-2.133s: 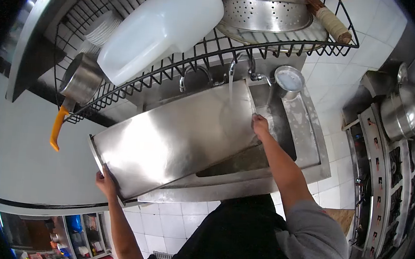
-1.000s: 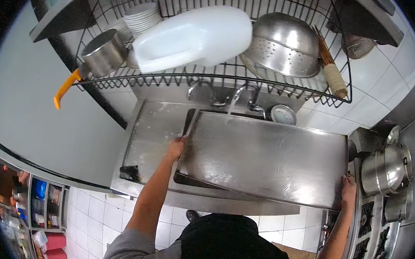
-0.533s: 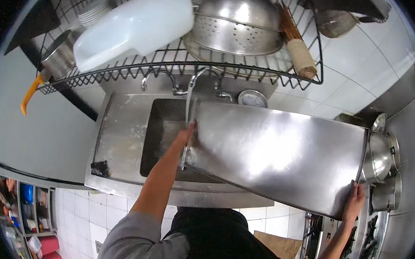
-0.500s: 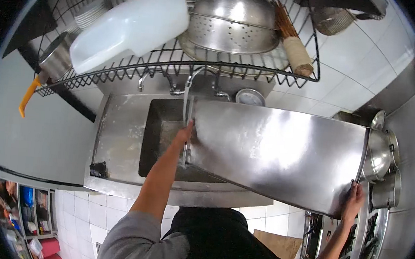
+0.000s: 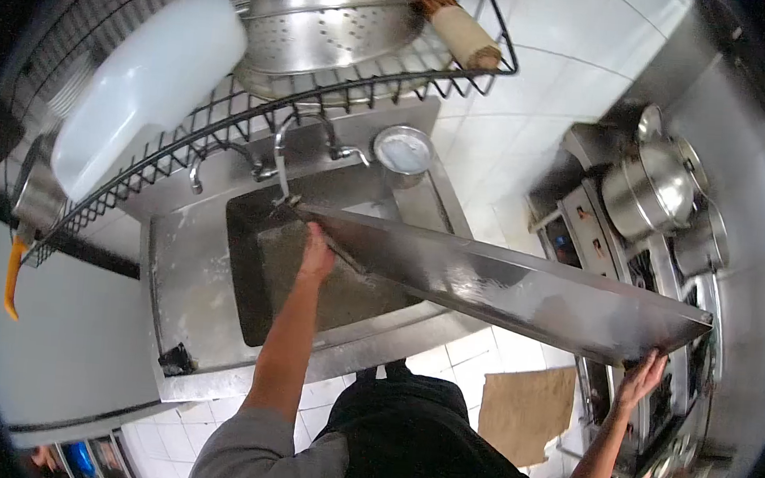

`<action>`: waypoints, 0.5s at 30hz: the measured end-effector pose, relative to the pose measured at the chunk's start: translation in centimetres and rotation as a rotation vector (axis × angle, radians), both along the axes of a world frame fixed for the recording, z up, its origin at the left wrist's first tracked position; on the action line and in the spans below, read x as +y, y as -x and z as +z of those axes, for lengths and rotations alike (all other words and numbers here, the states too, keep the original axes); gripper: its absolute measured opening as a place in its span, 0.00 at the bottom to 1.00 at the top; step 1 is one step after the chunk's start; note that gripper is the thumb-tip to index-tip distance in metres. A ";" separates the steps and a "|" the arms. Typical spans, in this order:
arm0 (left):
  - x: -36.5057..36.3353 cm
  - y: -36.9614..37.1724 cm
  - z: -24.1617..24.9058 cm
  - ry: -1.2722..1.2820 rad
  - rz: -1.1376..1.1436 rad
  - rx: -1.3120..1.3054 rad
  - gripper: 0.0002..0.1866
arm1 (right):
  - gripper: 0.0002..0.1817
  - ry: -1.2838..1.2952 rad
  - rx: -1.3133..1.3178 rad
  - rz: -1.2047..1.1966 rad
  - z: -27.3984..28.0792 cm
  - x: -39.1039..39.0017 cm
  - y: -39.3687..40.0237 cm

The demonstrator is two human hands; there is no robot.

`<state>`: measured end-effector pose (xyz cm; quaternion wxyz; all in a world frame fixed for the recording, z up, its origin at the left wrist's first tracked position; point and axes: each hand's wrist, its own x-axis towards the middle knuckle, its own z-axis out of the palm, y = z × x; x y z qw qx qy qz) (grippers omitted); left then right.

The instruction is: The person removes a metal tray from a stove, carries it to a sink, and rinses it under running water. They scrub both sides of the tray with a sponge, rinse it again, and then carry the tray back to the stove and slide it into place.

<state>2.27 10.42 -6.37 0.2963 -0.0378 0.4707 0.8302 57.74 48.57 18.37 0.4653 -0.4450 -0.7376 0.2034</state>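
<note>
A long stainless steel panel stretches tilted from over the sink out to the right. Near its left end, my left hand grips the lower edge, fingers partly hidden behind it. My right hand holds the lower edge close to the right corner. Water runs from a faucet onto the panel's left end, above the basin.
A black wire rack above the sink holds a colander, a white plastic scoop and a brush. A metal bowl sits behind the basin. Pots and a stove are right; cardboard lies on the floor.
The panel has turned from its broad face to a steeper, narrower view, its right end still held. More of the basin shows. The whole view has rotated and shifted right.
</note>
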 end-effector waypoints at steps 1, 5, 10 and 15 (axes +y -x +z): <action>-0.4 0.1 -1.1 -0.092 0.029 0.008 0.42 | 0.23 0.030 -0.015 -0.020 -0.2 -1.4 -1.1; -3.1 1.6 -6.7 -0.456 -0.035 0.237 0.27 | 0.17 -0.287 -0.121 -0.039 -3.7 -4.4 -4.2; -6.2 -0.4 -8.7 -0.115 -0.026 0.295 0.18 | 0.21 -0.018 0.125 0.311 -5.0 -7.0 -5.7; -6.2 -6.4 -2.3 -0.079 -0.136 0.784 0.26 | 0.18 0.146 0.425 0.497 -6.1 -6.6 -5.4</action>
